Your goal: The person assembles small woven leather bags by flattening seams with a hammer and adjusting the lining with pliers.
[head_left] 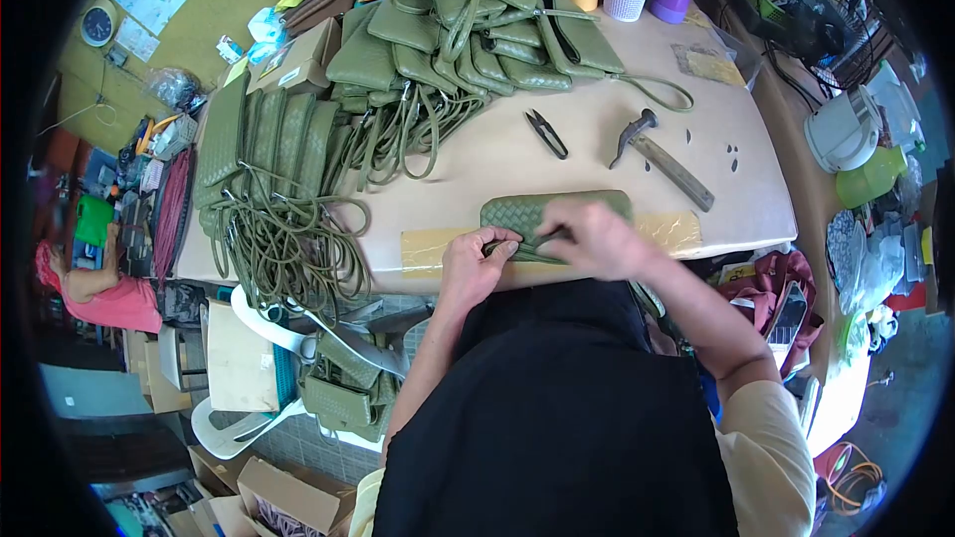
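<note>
Grip of left hand (470,267) is narrow, pinching green woven pouch (510,211) by its near edge — fine work, wanting steady hold; blurred right hand (602,242), its grip I cannot tell.

No readable text — labels and signs too small.

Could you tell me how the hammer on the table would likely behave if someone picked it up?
The hammer would probably stay stiff, given its straight wooden handle. It likely feels head-heavy, since the dark head looks metal.
</note>
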